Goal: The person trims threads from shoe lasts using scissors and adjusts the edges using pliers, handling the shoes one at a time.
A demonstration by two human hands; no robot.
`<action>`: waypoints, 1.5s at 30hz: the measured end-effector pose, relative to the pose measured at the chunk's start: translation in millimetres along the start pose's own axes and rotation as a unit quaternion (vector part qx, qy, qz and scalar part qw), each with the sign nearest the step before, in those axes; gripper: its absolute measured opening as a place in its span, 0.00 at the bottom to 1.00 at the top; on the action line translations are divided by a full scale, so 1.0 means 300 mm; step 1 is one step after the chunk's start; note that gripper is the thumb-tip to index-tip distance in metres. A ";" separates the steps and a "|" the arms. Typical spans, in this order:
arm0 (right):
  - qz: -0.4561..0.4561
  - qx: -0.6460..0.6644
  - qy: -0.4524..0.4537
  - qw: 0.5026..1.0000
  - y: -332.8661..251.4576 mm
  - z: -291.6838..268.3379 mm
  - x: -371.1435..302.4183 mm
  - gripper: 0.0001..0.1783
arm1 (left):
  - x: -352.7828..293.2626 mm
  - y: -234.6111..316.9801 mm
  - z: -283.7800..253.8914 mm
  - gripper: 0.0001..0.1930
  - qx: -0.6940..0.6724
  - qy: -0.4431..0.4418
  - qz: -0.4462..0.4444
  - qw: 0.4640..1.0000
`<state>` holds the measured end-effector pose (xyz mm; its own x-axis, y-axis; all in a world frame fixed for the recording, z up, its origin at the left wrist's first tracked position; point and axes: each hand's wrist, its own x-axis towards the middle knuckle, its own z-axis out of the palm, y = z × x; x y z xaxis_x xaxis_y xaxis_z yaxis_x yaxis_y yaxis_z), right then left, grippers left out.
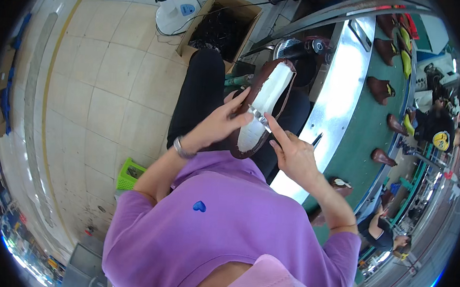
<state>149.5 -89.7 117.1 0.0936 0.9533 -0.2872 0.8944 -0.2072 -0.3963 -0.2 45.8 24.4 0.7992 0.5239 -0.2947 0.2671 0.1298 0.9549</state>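
Note:
Over my lap a dark brown shoe (250, 141) lies sole side up, its pale, whitish bottom showing between brown edges. My left hand (223, 121) grips its left side, the thumb resting on the bottom near the middle. Across the narrow middle sits a small silvery metal piece (260, 118) with a banded shape; its exact kind cannot be made out. The left thumb touches one end of it. At its other end, my right hand (296, 153) holds on with the forefinger stretched along it and the other fingers bent.
To the right, a shiny metal ledge (335, 110) borders a green conveyor belt (346, 149) carrying several brown shoe uppers (381, 90). A phone (359, 35) lies on the ledge. Ahead stands a cardboard box (247, 17) of black scraps. A green basket (130, 173) is at left; a co-worker (384, 229) sits across.

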 end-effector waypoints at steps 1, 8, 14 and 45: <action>0.003 0.010 0.022 1.000 0.000 0.010 -0.009 0.35 | 0.029 0.004 -0.010 0.26 -0.281 -0.069 -0.106 0.951; 0.035 0.027 -0.044 0.998 0.009 -0.065 0.009 0.33 | 0.176 -0.038 0.058 0.38 -0.483 -0.150 -0.147 0.850; -0.087 0.033 0.074 0.993 0.040 -0.222 0.148 0.36 | 0.163 -0.005 0.048 0.38 -0.363 -0.127 -0.119 0.915; -0.040 -0.091 -0.035 0.994 0.047 -0.106 0.164 0.38 | 0.148 -0.071 -0.017 0.50 -0.356 -0.224 -0.118 0.899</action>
<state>180.6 -38.7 125.3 -0.0057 0.9462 -0.3236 0.9627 -0.0824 -0.2577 27.0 70.6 -8.8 0.9446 0.0397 -0.3257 0.1729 0.7834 0.5970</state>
